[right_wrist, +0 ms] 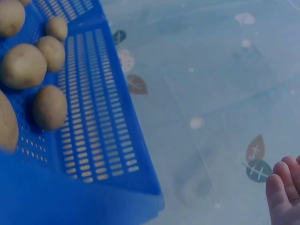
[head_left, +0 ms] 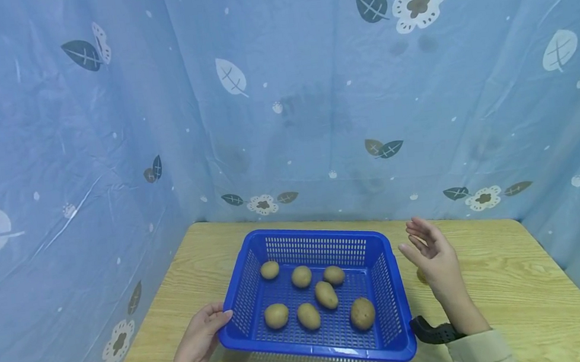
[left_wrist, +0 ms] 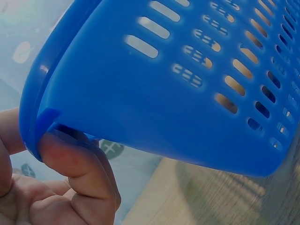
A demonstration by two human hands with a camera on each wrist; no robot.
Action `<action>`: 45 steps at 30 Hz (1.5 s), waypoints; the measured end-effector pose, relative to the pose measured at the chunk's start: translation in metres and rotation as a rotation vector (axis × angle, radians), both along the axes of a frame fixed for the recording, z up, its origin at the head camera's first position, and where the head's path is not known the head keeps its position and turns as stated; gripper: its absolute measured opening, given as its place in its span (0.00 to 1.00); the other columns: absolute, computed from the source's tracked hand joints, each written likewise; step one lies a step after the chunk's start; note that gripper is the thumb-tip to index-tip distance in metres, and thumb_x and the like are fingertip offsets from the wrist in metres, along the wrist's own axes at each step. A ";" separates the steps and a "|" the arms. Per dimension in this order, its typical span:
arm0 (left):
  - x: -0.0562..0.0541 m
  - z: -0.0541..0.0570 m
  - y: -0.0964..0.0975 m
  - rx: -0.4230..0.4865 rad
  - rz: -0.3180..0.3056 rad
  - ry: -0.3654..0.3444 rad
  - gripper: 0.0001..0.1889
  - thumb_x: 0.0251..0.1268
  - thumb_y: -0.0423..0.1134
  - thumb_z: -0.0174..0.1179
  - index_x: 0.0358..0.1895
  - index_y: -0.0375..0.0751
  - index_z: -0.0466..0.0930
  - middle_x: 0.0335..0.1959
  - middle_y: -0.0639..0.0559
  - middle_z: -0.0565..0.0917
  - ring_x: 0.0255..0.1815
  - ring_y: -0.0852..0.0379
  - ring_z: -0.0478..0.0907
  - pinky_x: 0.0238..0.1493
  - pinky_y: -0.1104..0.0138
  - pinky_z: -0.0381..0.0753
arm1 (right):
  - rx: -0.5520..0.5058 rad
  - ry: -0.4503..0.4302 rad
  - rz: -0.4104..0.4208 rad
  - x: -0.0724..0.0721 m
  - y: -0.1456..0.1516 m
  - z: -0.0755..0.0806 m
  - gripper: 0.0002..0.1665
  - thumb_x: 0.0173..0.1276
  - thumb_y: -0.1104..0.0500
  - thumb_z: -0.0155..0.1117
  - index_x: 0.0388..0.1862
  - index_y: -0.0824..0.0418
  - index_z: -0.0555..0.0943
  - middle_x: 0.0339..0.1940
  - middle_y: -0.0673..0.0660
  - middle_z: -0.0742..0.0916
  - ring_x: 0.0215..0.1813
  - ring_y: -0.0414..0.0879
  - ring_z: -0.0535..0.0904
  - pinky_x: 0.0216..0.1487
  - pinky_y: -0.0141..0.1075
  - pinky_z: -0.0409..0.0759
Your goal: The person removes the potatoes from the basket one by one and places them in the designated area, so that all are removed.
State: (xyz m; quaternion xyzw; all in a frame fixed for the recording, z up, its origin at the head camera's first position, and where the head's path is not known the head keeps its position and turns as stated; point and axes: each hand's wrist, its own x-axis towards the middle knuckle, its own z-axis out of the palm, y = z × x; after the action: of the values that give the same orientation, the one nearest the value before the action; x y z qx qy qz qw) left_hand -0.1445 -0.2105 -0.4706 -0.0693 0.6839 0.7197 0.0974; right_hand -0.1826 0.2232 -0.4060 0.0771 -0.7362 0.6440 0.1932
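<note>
A blue plastic basket with slotted walls holds several potatoes spread over its floor. My left hand grips the basket's left rim, thumb on top. In the left wrist view, curled fingers hook under the lip of the blue rim. My right hand is raised just beyond the basket's right side, fingers relaxed and holding nothing. Partly hidden behind that hand, another potato shows outside the basket. The right wrist view catches only the fingers, apart from the basket wall.
The basket is over a wooden table, with a slotted shadow falling below its front wall. Blue patterned curtains hang behind the table and along the sides. Black wrist mounts sit at both wrists, the right one overlapping the basket's corner.
</note>
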 end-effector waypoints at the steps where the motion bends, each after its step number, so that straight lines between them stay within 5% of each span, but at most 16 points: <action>1: 0.000 0.000 0.000 -0.003 0.004 0.000 0.19 0.67 0.33 0.53 0.54 0.22 0.61 0.36 0.47 0.83 0.38 0.56 0.82 0.41 0.68 0.82 | 0.019 -0.005 0.003 0.000 -0.002 0.000 0.36 0.64 0.68 0.62 0.69 0.66 0.61 0.58 0.47 0.74 0.62 0.40 0.69 0.60 0.20 0.68; 11: 0.000 0.000 0.001 -0.008 0.026 -0.018 0.18 0.67 0.34 0.54 0.52 0.24 0.63 0.36 0.46 0.84 0.37 0.54 0.83 0.39 0.68 0.82 | 0.087 -0.044 0.079 -0.003 -0.023 -0.002 0.36 0.64 0.65 0.63 0.69 0.68 0.60 0.63 0.58 0.72 0.62 0.38 0.70 0.60 0.18 0.67; 20: 0.002 0.000 0.001 0.003 0.002 -0.020 0.19 0.67 0.33 0.53 0.54 0.23 0.61 0.36 0.47 0.84 0.37 0.55 0.83 0.39 0.68 0.83 | 0.170 -0.137 0.141 -0.006 -0.035 -0.009 0.38 0.63 0.61 0.65 0.68 0.69 0.61 0.65 0.68 0.72 0.65 0.55 0.68 0.58 0.15 0.66; 28: 0.002 -0.002 -0.001 0.006 -0.004 -0.024 0.19 0.68 0.34 0.53 0.54 0.24 0.61 0.36 0.48 0.83 0.38 0.56 0.82 0.40 0.68 0.82 | 0.244 -0.226 0.182 -0.006 -0.045 -0.012 0.39 0.62 0.60 0.67 0.67 0.72 0.62 0.64 0.70 0.73 0.65 0.60 0.70 0.67 0.47 0.67; 45: 0.001 0.000 0.001 -0.008 0.026 -0.011 0.19 0.68 0.34 0.53 0.54 0.24 0.62 0.36 0.47 0.83 0.38 0.55 0.82 0.40 0.67 0.82 | 0.376 -0.391 0.158 -0.015 -0.065 -0.018 0.37 0.61 0.60 0.67 0.65 0.73 0.64 0.60 0.70 0.76 0.63 0.63 0.72 0.64 0.51 0.70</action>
State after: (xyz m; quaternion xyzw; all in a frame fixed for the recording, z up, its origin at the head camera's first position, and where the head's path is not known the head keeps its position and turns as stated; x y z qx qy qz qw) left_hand -0.1436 -0.2093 -0.4707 -0.0822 0.6852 0.7179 0.0914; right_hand -0.1978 0.1581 -0.4244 0.0431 -0.8576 0.5121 -0.0209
